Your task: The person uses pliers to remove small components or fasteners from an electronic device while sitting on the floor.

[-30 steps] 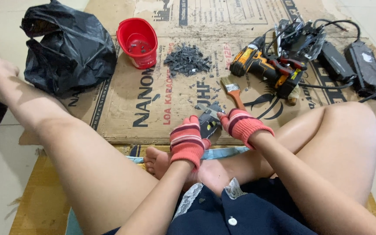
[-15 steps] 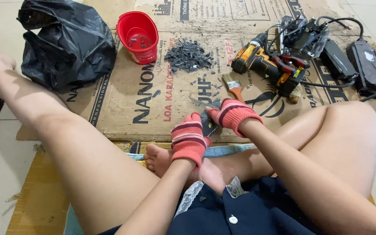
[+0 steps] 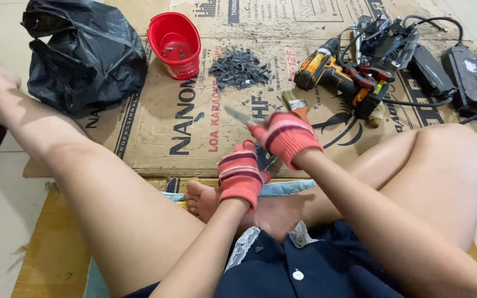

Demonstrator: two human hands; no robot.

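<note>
— Pliers [image 3: 238, 116], thin and grey, poke out leftward from the right hand [image 3: 287, 138], whose grip is clenched round them, just this side of the grey scrap pile [image 3: 239, 67].

— And the left hand [image 3: 240, 177]?

— Gloved too, nearer the body than the pile; its grip looks closed on something small and dark, but I cannot tell what. The red cup [image 3: 175, 44] stands left of the pile, the orange drill [image 3: 338, 74] right.

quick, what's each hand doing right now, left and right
Left hand: closed around something small; what cannot be told.
Right hand: closed on a thin grey tool.
</note>
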